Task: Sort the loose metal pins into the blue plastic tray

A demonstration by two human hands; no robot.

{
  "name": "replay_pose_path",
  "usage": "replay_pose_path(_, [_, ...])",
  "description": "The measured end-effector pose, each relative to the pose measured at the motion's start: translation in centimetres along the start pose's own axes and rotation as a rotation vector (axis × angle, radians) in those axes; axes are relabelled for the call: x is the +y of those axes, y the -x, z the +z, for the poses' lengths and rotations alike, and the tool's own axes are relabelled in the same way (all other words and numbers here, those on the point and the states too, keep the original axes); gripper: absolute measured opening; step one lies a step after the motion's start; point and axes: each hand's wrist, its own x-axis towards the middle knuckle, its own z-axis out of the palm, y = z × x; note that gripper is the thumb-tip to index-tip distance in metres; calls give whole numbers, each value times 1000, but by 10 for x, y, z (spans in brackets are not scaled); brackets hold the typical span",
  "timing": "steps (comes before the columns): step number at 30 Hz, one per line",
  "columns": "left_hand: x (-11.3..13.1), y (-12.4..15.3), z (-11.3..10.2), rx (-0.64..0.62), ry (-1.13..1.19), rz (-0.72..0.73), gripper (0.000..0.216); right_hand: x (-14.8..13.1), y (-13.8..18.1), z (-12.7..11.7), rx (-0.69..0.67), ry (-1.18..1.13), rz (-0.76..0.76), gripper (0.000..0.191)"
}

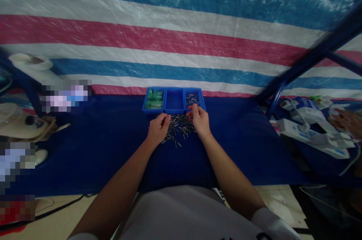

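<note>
A loose pile of short thin metal pins [178, 125] lies on the blue table in front of a three-part blue tray [174, 111]. My left hand [158, 130] is at the pile's left edge, thumb and forefinger pinched together; what is between them is too small to make out. Over the pile's right side, close to the front wall of the tray's right compartment, my right hand [200, 120] has its fingers curled in. Whether a pin is in them cannot be seen. Small green packets [154, 98] fill the left compartment, a few pins lie in the middle one, and more pins are in the right one.
A striped plastic sheet [169, 40] hangs behind the blue table [107, 138]. White power strips [311, 136] and packages lie at the right, where another person's hand [349, 123] shows. Blurred pale objects [22, 123] stand at the left end. A blue metal frame [299, 59] slants at right.
</note>
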Motion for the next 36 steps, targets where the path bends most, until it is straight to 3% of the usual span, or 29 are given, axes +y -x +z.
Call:
replay_pose_path(5, [-1,0,0,2,-4,-15,31,-4,-4,-23,-64,497,-132,42])
replay_pose_path(7, [-2,0,0,5,-10,-13,32,-7,-6,-35,-137,631,-121,35])
replay_pose_path(11, [-2,0,1,4,-10,-5,32,-9,-9,-60,-375,729,-76,25])
replay_pose_path(17, [-2,0,0,-6,1,-5,32,-5,-16,-84,-442,785,-3,29])
replay_pose_path(21, [-2,0,0,-10,-5,2,32,-3,-17,-80,-489,808,75,21])
replay_pose_path(28, [-2,0,0,-8,-20,3,33,-4,-15,-67,-486,837,33,3])
replay_pose_path(33, [-2,0,0,-15,-37,4,33,-5,-12,-61,-440,930,-5,8])
replay_pose_path(36, [-1,0,0,-21,-50,-1,33,-7,-11,-56,-490,954,-21,12])
